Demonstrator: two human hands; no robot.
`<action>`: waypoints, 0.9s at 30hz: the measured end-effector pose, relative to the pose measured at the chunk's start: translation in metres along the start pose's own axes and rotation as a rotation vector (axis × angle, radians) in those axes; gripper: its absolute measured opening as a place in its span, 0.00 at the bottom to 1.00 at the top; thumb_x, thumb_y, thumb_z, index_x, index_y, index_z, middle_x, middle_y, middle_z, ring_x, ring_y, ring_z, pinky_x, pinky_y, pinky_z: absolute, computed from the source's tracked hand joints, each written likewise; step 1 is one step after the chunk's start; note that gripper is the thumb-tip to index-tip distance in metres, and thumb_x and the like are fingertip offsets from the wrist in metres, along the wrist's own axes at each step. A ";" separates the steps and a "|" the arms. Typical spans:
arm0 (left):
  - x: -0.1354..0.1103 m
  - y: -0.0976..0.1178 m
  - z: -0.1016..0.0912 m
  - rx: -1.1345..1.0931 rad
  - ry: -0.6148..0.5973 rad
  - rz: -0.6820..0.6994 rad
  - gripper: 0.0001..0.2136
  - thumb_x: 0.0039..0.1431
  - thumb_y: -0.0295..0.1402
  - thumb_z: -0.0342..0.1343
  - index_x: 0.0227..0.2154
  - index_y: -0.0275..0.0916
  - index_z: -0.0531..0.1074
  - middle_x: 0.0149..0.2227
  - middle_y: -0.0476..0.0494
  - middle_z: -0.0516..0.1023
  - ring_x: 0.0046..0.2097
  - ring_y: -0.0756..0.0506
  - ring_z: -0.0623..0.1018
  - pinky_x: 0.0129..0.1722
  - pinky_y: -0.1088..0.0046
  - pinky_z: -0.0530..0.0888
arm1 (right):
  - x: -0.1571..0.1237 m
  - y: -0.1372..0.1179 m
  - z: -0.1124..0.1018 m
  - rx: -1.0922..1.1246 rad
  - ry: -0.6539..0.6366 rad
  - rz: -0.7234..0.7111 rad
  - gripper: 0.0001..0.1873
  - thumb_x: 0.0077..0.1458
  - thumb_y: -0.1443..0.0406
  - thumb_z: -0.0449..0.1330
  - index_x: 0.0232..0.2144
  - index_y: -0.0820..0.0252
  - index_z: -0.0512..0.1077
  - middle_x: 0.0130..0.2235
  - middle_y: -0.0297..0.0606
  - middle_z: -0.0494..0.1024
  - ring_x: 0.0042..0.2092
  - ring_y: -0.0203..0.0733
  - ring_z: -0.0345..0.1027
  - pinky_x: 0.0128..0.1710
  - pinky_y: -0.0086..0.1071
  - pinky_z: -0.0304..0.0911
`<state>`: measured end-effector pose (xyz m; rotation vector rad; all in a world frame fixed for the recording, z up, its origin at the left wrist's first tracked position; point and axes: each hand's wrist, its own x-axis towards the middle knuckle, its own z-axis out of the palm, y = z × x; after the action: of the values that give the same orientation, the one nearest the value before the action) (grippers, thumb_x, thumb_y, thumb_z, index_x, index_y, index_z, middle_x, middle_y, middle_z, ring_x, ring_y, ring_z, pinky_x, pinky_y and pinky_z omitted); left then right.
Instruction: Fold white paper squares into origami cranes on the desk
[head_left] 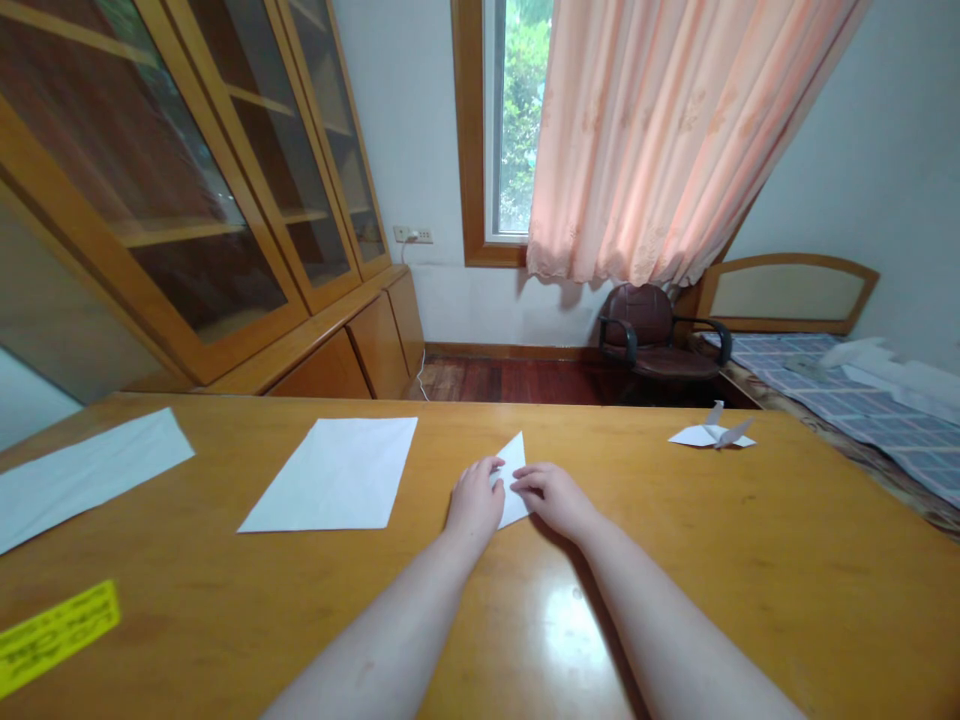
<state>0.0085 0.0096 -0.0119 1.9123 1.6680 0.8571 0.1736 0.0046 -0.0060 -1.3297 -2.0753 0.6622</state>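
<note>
A small piece of folded white paper (514, 452) lies on the table in front of me, its pointed tip facing away. My left hand (478, 495) rests over its left side, fingers curled and pressing on the sheet. From the right, my right hand (555, 497) grips the paper's edge with bent fingers, close to the left fingertips. Part of the folded paper is hidden under both hands, so its exact folds cannot be made out.
On the wooden table (600, 600) lie a flat white sheet (330, 475), a longer white paper (97, 475) and a yellow label (60, 635). A folded paper crane (712, 432) stands at the far right. Beyond are an armchair (656, 335), a bed (847, 380) and a glass-door cabinet (225, 330).
</note>
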 end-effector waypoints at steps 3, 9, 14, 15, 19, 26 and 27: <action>0.000 -0.001 0.000 -0.024 0.027 0.012 0.14 0.52 0.23 0.51 0.41 0.39 0.70 0.45 0.42 0.74 0.48 0.44 0.72 0.52 0.66 0.67 | -0.001 -0.003 0.000 -0.033 -0.015 0.010 0.12 0.50 0.67 0.59 0.38 0.54 0.78 0.46 0.40 0.77 0.47 0.43 0.68 0.51 0.37 0.58; 0.004 -0.001 -0.002 -0.113 0.109 0.021 0.16 0.53 0.19 0.46 0.42 0.37 0.70 0.46 0.40 0.71 0.48 0.46 0.72 0.51 0.68 0.69 | 0.000 0.007 -0.001 -0.218 -0.013 0.100 0.16 0.53 0.66 0.57 0.44 0.46 0.74 0.54 0.36 0.71 0.58 0.49 0.57 0.56 0.46 0.49; 0.005 -0.004 -0.004 -0.029 0.093 0.022 0.21 0.49 0.15 0.44 0.43 0.37 0.71 0.49 0.40 0.71 0.53 0.45 0.69 0.56 0.66 0.65 | 0.002 0.017 0.000 -0.333 0.069 0.245 0.16 0.56 0.64 0.55 0.44 0.43 0.74 0.56 0.38 0.68 0.60 0.54 0.51 0.57 0.53 0.42; 0.004 -0.004 -0.004 0.015 0.074 0.029 0.21 0.49 0.15 0.45 0.44 0.38 0.71 0.50 0.39 0.70 0.53 0.44 0.69 0.56 0.65 0.64 | 0.002 0.018 0.000 -0.344 0.090 0.269 0.15 0.57 0.64 0.54 0.44 0.43 0.74 0.56 0.39 0.69 0.60 0.54 0.52 0.57 0.53 0.42; 0.001 -0.004 -0.002 0.222 -0.036 0.052 0.20 0.53 0.19 0.45 0.45 0.42 0.73 0.55 0.42 0.69 0.59 0.39 0.63 0.57 0.57 0.61 | 0.001 0.016 -0.002 -0.357 0.139 0.276 0.15 0.58 0.63 0.53 0.43 0.44 0.75 0.54 0.39 0.70 0.59 0.53 0.52 0.57 0.53 0.43; -0.008 0.001 0.005 0.405 -0.207 0.145 0.23 0.58 0.24 0.43 0.56 0.44 0.64 0.60 0.44 0.63 0.62 0.38 0.58 0.60 0.55 0.55 | 0.002 0.010 -0.004 -0.317 0.059 0.056 0.15 0.58 0.67 0.51 0.40 0.52 0.77 0.50 0.39 0.74 0.48 0.45 0.65 0.50 0.40 0.57; -0.009 0.001 0.005 0.429 -0.208 0.158 0.23 0.59 0.25 0.42 0.57 0.44 0.62 0.61 0.44 0.62 0.63 0.38 0.58 0.61 0.54 0.55 | 0.002 0.009 -0.004 -0.303 0.041 0.032 0.15 0.58 0.67 0.50 0.40 0.53 0.77 0.49 0.39 0.75 0.47 0.43 0.66 0.50 0.38 0.57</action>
<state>0.0119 0.0008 -0.0163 2.3511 1.6878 0.3513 0.1812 0.0102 -0.0089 -1.5291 -2.1879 0.3375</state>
